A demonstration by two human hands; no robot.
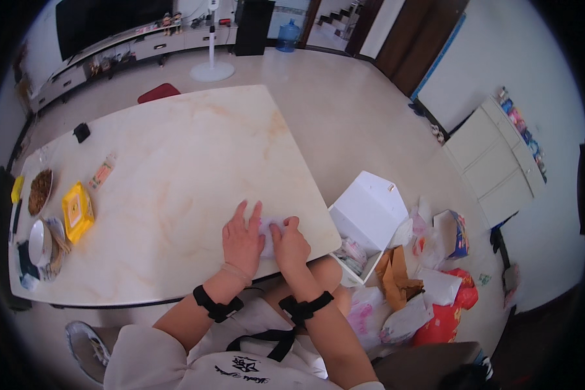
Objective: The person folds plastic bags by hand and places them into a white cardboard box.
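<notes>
A folded whitish plastic bag [268,249] with a bit of pink lies on the marble-patterned table [175,161], close to its front right corner. My left hand [243,239] is spread flat on the left of the bag, fingers apart and thumb against its edge. On the other side, my right hand [292,243] has its fingers curled at the bag, with the thumb on top. Both hands cover part of the bag, so its full shape is hidden.
A white box [368,209] with its lid raised holds folded bags beside the table's right edge. Plastic bags [365,312], brown paper [395,282] and a red bag [438,324] lie near it. Yellow wipes [78,212], a bowl [40,243] and a food plate [40,192] stand at left.
</notes>
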